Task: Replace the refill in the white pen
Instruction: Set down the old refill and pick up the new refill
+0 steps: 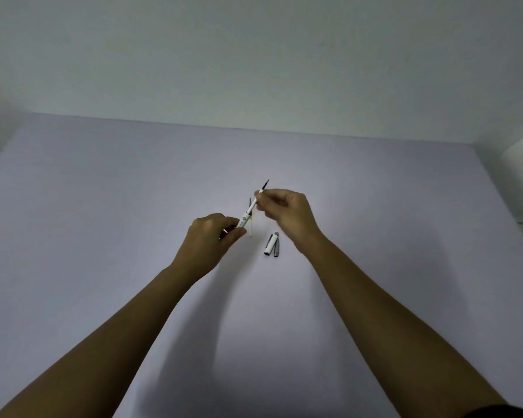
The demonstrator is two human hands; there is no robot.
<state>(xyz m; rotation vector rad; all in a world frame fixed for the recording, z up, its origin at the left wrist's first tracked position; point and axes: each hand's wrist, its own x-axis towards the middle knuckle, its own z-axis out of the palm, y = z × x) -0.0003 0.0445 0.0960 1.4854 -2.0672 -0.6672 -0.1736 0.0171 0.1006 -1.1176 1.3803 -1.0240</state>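
Left hand (212, 236) grips white pen (244, 219), lower end hidden. Right hand (287, 214) pinches refill (259, 197) (dark tip showing). Cap (271, 244) on table (103, 206).

Two forearms, bare from wrist to elbow. Left hand (210, 236) and right hand (287, 214): no rings or watch visible. A dark edge at the lower right corner is possibly a sleeve (501, 413).

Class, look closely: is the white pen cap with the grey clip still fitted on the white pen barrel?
No: the white pen cap with grey clip lies on the lilac table, apart from the white pen barrel held in the left hand.
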